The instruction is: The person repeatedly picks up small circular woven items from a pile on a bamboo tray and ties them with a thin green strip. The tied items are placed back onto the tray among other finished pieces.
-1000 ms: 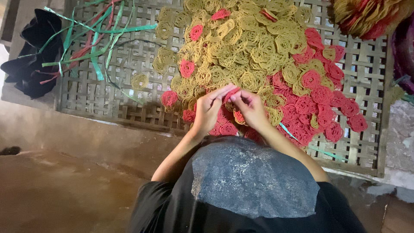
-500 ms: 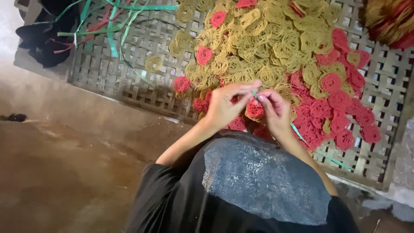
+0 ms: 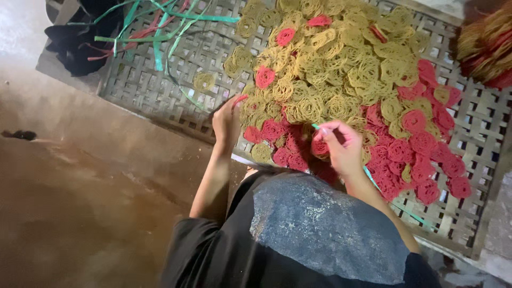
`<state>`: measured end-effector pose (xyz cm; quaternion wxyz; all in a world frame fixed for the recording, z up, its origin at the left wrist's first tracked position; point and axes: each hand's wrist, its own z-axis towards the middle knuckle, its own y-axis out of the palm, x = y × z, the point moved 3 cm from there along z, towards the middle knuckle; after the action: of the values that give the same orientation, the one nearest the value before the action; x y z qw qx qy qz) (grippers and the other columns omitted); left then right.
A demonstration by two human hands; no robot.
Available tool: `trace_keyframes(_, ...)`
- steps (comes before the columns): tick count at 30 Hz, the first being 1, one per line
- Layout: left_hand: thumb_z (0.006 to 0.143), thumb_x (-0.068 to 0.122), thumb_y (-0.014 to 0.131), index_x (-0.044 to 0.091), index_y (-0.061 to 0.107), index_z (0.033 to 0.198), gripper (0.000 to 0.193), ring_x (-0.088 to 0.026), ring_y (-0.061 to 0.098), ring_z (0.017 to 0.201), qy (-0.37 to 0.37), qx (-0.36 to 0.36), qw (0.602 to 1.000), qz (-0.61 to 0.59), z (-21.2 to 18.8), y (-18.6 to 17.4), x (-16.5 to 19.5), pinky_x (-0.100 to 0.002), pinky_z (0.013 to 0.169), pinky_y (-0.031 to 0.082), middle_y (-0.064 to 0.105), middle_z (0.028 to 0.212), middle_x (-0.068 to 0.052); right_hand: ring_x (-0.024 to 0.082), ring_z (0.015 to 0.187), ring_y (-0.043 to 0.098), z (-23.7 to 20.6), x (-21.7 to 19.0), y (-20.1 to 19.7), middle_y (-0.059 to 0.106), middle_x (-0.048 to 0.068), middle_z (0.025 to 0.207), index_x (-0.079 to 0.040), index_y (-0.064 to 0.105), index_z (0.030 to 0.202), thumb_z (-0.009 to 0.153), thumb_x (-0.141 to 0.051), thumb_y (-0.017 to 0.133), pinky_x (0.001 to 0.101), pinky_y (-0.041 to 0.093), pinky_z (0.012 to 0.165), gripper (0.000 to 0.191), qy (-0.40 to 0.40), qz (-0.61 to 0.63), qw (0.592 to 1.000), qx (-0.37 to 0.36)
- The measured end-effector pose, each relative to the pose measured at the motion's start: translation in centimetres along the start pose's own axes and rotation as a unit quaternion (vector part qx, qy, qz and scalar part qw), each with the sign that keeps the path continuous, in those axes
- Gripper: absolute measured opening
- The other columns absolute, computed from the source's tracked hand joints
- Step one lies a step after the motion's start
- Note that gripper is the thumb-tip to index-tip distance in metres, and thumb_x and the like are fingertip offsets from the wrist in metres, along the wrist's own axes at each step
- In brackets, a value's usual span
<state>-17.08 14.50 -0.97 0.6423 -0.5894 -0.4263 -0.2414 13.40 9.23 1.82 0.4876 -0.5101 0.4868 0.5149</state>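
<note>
A: Where are your hands?
B: Your left hand [image 3: 228, 121] pinches a red coil piece [image 3: 240, 100] at the near-left edge of the pile [image 3: 341, 80]. Your right hand [image 3: 341, 145] grips a green strip [image 3: 316, 127] over the woven tray [image 3: 154, 90].

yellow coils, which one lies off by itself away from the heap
The single yellow coil on the bare lattice tray, left of the heap, near the green strips.
</note>
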Motion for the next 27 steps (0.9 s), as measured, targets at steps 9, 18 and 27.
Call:
trace_keyframes(9, 0.109, 0.021, 0.049, -0.006, 0.053, 0.143, 0.043, -0.027, 0.067, 0.12, -0.071, -0.274, 0.784, -0.552, -3.9, 7.3, 4.6, -0.046, 0.108, 0.054, 0.065, 0.136, -0.016, 0.003, 0.073, 0.059, 0.6, -1.1, 2.5, 0.068, -0.003, 0.079, -0.002, 0.072, 0.095, 0.098, -0.011, 0.071, 0.0215, 0.049, 0.067, 0.01, -0.011, -0.163, 0.986, 0.02)
trace_keyframes(18, 0.111, 0.018, 0.046, 0.009, 0.045, 0.156, 0.046, -0.018, 0.056, 0.134, 0.02, -0.323, 0.831, -0.453, -6.5, 9.3, 6.8, -0.039, 0.114, 0.046, 0.059, 0.148, -0.008, 0.001, 0.072, 0.056, 0.8, -0.7, 0.9, 0.068, -0.004, 0.08, -0.001, 0.073, 0.096, 0.099, -0.008, 0.067, 0.0203, 0.046, 0.065, 0.01, -0.028, -0.144, 0.987, 0.059)
trace_keyframes(27, 0.108, 0.013, 0.046, 0.01, 0.06, 0.145, 0.04, -0.018, 0.055, 0.142, 0.144, -0.306, 0.875, -0.346, -7.4, 7.5, 8.9, -0.039, 0.126, 0.035, 0.063, 0.149, -0.011, 0.002, 0.07, 0.051, 0.6, -0.1, 0.3, 0.062, -0.004, 0.078, -0.003, 0.07, 0.092, 0.103, -0.009, 0.069, 0.0203, 0.042, 0.063, 0.013, 0.0, -0.056, 0.997, 0.059)
